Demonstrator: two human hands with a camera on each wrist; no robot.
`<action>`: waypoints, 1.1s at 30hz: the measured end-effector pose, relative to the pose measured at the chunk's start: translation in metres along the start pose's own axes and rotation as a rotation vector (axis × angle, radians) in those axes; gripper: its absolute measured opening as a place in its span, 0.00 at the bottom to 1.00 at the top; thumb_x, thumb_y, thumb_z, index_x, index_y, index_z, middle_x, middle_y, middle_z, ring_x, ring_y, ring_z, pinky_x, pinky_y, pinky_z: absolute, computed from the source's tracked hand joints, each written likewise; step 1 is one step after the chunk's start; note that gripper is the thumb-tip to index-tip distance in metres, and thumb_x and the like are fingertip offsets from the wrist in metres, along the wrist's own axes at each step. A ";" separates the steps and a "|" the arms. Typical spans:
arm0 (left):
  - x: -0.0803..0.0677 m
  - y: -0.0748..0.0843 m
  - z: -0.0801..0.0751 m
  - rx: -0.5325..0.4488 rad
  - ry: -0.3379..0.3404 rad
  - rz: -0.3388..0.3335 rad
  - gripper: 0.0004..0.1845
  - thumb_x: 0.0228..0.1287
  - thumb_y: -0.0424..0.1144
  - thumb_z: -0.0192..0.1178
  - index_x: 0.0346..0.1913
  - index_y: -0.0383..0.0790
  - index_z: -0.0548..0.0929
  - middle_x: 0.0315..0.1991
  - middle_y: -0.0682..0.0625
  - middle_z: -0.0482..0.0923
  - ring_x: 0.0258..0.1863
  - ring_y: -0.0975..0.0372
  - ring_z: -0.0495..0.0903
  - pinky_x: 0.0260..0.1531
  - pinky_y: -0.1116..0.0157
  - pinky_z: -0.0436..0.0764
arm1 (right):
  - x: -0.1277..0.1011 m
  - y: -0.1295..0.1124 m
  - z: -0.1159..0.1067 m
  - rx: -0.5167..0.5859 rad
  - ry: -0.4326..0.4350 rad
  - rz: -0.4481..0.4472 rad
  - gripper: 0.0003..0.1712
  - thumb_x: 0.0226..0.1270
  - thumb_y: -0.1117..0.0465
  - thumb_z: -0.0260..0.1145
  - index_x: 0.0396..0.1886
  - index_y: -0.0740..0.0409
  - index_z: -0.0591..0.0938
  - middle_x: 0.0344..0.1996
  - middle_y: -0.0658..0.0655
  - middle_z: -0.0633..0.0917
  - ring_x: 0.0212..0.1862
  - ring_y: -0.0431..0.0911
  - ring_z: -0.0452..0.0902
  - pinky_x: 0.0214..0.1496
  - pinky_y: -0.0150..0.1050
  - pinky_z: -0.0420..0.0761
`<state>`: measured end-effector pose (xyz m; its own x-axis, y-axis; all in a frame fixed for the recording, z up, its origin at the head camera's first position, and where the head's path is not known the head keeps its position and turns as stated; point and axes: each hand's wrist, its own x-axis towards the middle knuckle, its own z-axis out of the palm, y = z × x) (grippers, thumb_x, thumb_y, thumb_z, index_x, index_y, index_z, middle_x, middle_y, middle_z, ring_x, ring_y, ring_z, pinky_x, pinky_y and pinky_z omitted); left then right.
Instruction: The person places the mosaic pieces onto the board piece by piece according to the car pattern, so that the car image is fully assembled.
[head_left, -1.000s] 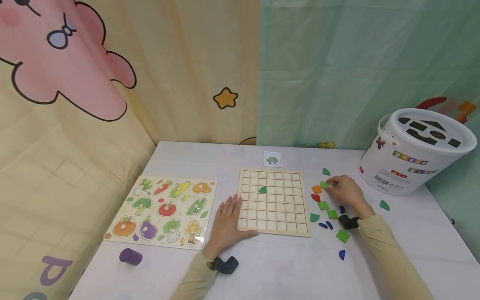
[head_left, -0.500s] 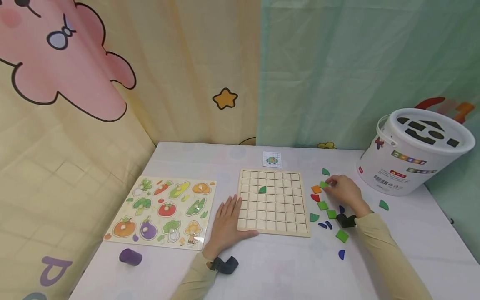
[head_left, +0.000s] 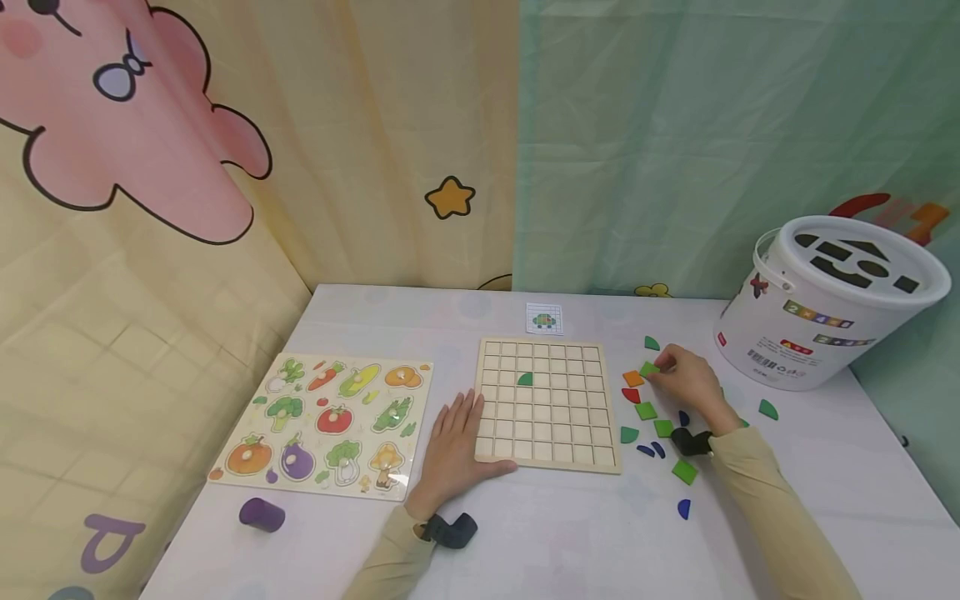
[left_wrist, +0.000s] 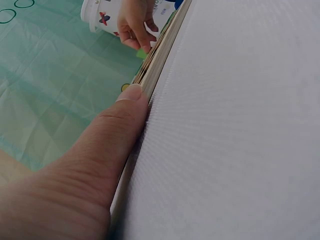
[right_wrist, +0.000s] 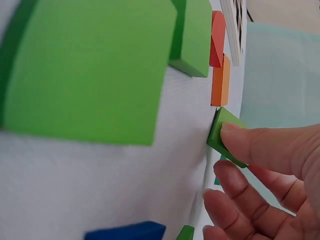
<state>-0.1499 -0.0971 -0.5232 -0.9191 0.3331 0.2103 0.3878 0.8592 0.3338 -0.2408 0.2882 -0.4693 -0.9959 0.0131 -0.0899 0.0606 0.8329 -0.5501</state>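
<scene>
My left hand (head_left: 452, 446) lies flat at the left edge of the wooden grid board (head_left: 547, 465), fingers straight and thumb along its near edge. In the left wrist view the thumb (left_wrist: 107, 132) presses against the board's side. One green quarter-circle piece (head_left: 526, 379) sits in a cell of the board. To the right of the board, my right hand (head_left: 688, 383) pinches a green square tile (right_wrist: 218, 134) between thumb and forefinger, the tile tilted close over the table. An orange square tile (head_left: 633, 379) and a red quarter-circle piece (head_left: 632, 396) lie beside it.
Several green and blue pieces, among them a green square (head_left: 684, 472), lie right of the board. A white bucket (head_left: 780, 333) stands at the back right. A small pattern card (head_left: 543, 319) lies behind the board. At left are a vegetable puzzle (head_left: 315, 429) and a purple cylinder (head_left: 262, 515).
The green square tile in my right hand has tilted slightly, and that hand has shifted only a little. My left hand stays in place on the board.
</scene>
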 end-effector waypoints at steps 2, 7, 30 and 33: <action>0.000 0.000 0.000 -0.003 0.005 0.005 0.62 0.44 0.77 0.57 0.73 0.35 0.54 0.73 0.41 0.49 0.72 0.51 0.44 0.69 0.54 0.43 | -0.001 0.000 0.001 0.004 0.016 -0.008 0.14 0.62 0.61 0.67 0.39 0.65 0.74 0.40 0.68 0.79 0.38 0.58 0.73 0.41 0.50 0.77; 0.000 0.000 0.000 -0.003 0.018 0.017 0.62 0.44 0.77 0.57 0.73 0.34 0.56 0.73 0.40 0.50 0.72 0.50 0.45 0.69 0.53 0.44 | -0.002 -0.002 0.003 -0.008 0.040 -0.013 0.14 0.62 0.61 0.67 0.40 0.65 0.74 0.36 0.65 0.79 0.35 0.55 0.72 0.36 0.46 0.76; 0.000 0.000 -0.001 0.006 -0.001 0.005 0.62 0.44 0.76 0.57 0.73 0.35 0.54 0.73 0.41 0.49 0.72 0.52 0.44 0.69 0.55 0.43 | -0.006 -0.058 0.043 0.150 0.147 -0.289 0.07 0.59 0.64 0.69 0.35 0.62 0.81 0.28 0.56 0.81 0.27 0.47 0.70 0.24 0.39 0.70; 0.000 0.001 -0.002 0.002 -0.007 0.001 0.62 0.45 0.76 0.57 0.73 0.35 0.54 0.74 0.41 0.48 0.73 0.52 0.44 0.69 0.55 0.43 | -0.006 -0.072 0.049 0.140 0.108 -0.306 0.06 0.58 0.64 0.70 0.33 0.60 0.82 0.26 0.53 0.81 0.27 0.46 0.70 0.27 0.39 0.69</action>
<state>-0.1498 -0.0974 -0.5211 -0.9193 0.3364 0.2044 0.3884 0.8598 0.3316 -0.2354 0.2014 -0.4701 -0.9703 -0.1611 0.1807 -0.2406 0.7232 -0.6474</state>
